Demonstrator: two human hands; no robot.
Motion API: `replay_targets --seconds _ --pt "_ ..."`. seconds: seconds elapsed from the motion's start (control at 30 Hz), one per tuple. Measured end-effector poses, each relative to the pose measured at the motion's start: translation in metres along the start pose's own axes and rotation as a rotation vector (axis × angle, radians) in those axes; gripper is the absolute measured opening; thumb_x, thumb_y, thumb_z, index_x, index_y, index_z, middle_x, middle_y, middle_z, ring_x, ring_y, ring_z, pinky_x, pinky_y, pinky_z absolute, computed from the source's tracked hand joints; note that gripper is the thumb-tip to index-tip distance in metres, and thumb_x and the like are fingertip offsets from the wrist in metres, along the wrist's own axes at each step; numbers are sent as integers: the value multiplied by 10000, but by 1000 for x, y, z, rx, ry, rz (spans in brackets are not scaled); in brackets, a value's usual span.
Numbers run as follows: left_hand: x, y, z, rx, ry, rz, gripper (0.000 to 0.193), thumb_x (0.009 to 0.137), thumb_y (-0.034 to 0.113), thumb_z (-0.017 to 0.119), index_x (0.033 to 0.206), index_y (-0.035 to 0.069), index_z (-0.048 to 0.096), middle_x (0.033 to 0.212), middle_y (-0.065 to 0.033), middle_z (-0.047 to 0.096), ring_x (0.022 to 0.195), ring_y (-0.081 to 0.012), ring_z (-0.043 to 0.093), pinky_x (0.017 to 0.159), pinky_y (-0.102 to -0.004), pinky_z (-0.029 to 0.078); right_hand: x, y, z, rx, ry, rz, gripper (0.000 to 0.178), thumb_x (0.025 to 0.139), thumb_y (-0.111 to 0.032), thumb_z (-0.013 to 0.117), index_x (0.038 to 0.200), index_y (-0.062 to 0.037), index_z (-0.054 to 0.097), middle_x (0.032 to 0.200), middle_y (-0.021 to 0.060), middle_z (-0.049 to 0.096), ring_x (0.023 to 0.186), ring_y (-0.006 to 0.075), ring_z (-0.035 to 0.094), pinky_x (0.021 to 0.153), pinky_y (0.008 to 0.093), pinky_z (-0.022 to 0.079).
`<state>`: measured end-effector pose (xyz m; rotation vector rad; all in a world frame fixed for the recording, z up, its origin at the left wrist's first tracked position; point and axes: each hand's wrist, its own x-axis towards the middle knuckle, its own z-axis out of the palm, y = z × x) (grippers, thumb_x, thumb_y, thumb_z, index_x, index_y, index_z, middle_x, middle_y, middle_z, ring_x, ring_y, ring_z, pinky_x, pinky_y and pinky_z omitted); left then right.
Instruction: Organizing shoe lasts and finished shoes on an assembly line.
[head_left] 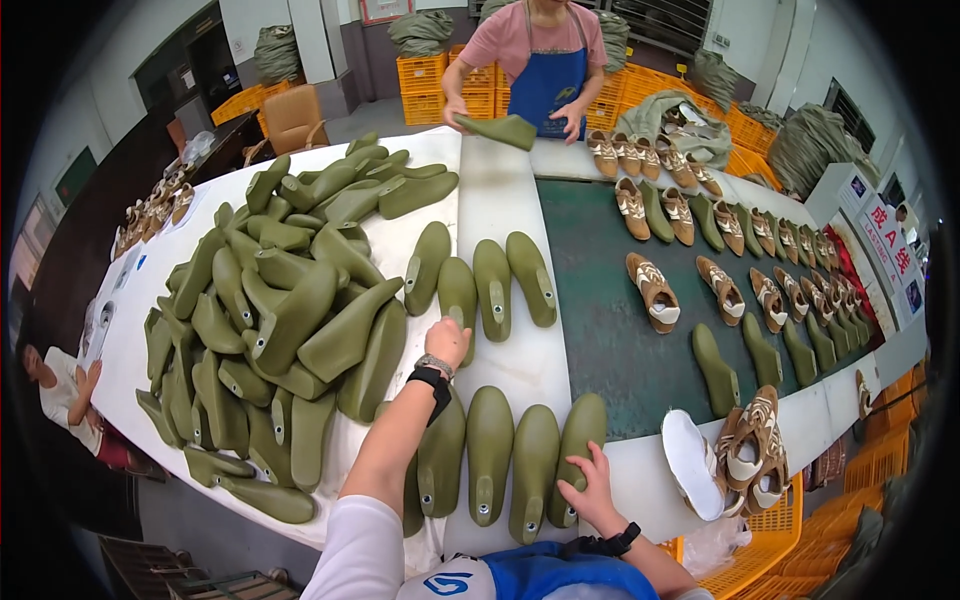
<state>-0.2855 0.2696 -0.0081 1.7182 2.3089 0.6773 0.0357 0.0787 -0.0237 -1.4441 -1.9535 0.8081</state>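
Observation:
My left hand point(449, 342) is closed around the heel end of a green shoe last point(457, 288), one of a short row lying on the white table. Close beside it lie another last point(427, 262) on its left and a last point(492, 285) on its right. Nearer to me is a second row of lasts, toes pointing away. My right hand point(592, 492) has its fingers spread and touches the heel part of the rightmost last point(580, 435) there. To the left of my left arm, many lasts are heaped in a pile point(290, 300).
On the right, a green conveyor belt point(600, 380) carries brown-and-white sneakers and lasts in rows. Several sneakers point(755, 440) and a white insole-shaped piece point(690, 460) lie near its front edge. Across the table a co-worker in a blue apron point(548, 90) holds a last. Orange crates point(422, 90) stand behind.

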Motion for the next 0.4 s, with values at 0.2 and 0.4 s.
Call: replay_targets --seconds 0.2,0.4 --pt "65 -10 9 -194 153 115 372 758 305 656 913 -25 579 904 -231 613 872 -386 583 766 -460 461 6 6 -2 -21 11 13 426 668 -213 718 1057 -107 582 1334 230 317 1203 407 327 1007 458 308" --pt "140 -68 6 101 38 -80 667 745 74 609 1341 26 311 1273 -252 395 1117 -416 432 960 -462 359 10 1 -2 73 -49 23 422 686 -219 706 1077 -115 582 1351 222 296 1236 407 286 1031 485 269"
